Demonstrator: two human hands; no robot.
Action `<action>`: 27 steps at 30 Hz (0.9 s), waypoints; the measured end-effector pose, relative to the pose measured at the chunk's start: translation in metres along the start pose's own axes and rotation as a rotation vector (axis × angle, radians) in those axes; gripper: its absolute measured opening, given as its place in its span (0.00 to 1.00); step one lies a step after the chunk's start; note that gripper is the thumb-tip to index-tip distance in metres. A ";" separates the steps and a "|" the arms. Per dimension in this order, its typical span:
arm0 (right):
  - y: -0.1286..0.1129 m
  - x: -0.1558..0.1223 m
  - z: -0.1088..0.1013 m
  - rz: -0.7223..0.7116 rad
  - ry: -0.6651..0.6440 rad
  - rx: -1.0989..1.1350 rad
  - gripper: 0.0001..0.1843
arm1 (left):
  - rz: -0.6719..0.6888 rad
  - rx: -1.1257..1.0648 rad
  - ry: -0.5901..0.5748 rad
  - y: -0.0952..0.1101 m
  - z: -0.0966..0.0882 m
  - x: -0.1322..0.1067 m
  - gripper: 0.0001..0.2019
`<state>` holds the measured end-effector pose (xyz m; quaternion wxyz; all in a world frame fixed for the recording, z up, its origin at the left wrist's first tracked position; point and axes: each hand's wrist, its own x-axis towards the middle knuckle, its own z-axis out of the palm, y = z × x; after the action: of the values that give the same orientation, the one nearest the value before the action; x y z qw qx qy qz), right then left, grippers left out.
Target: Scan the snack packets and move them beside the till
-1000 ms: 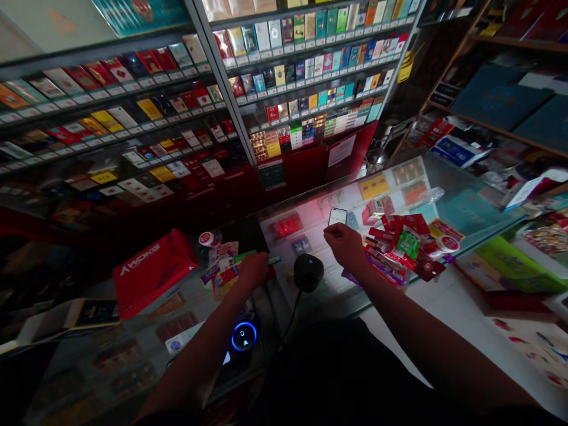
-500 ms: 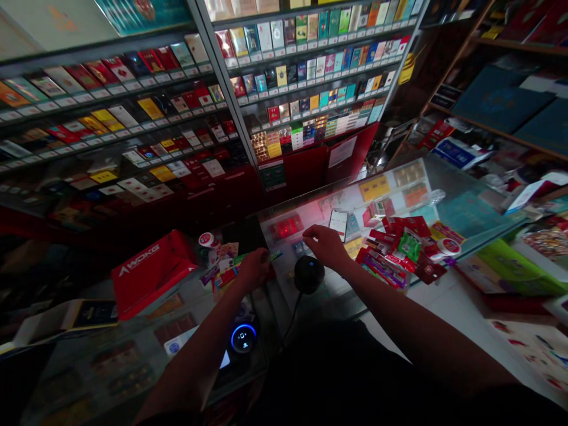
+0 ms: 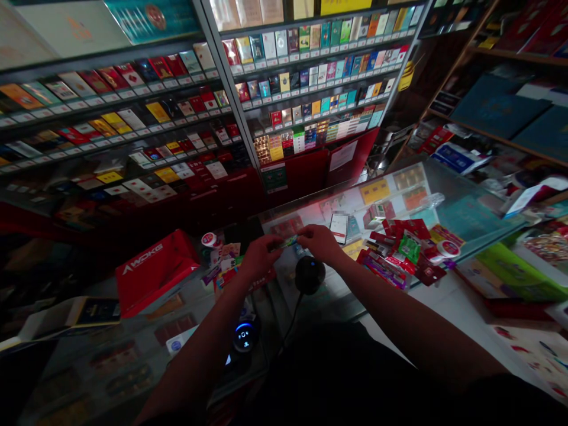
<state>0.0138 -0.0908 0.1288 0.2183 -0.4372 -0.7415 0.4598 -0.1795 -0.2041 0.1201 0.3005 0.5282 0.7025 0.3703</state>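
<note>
Over the glass counter (image 3: 461, 216), my left hand (image 3: 260, 257) and my right hand (image 3: 319, 242) meet and pinch the two ends of a small green packet (image 3: 288, 241). Both hands are closed on it. A phone (image 3: 339, 227) with a lit screen lies flat on the glass just right of my right hand. A round black device (image 3: 309, 274) with a cable stands below my hands.
Red and green snack packets (image 3: 399, 248) are piled at the right. A red box (image 3: 153, 272) sits at the left beside small colourful packets (image 3: 224, 260). A blue-ringed device (image 3: 244, 336) glows near me. Shelves of cigarette packs (image 3: 306, 77) fill the back wall.
My right hand left the phone on the glass and moved left to the packet. My left hand lifted the packet up and right to meet it.
</note>
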 end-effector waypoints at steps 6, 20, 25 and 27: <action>0.012 0.004 -0.006 0.153 0.062 0.209 0.09 | -0.078 -0.214 0.113 0.003 0.017 0.011 0.15; 0.023 -0.005 -0.016 0.353 0.178 0.497 0.10 | -0.237 -0.489 0.129 0.014 0.042 0.007 0.16; 0.029 -0.011 -0.020 0.401 0.181 0.589 0.13 | -0.209 -0.461 0.103 0.011 0.047 0.006 0.18; 0.033 -0.012 -0.021 0.423 0.186 0.608 0.13 | -0.197 -0.452 0.089 0.011 0.049 0.007 0.19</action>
<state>0.0498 -0.0840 0.1115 0.3048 -0.5357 -0.4417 0.6519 -0.1357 -0.1860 0.1018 0.4146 0.3598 0.6625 0.5097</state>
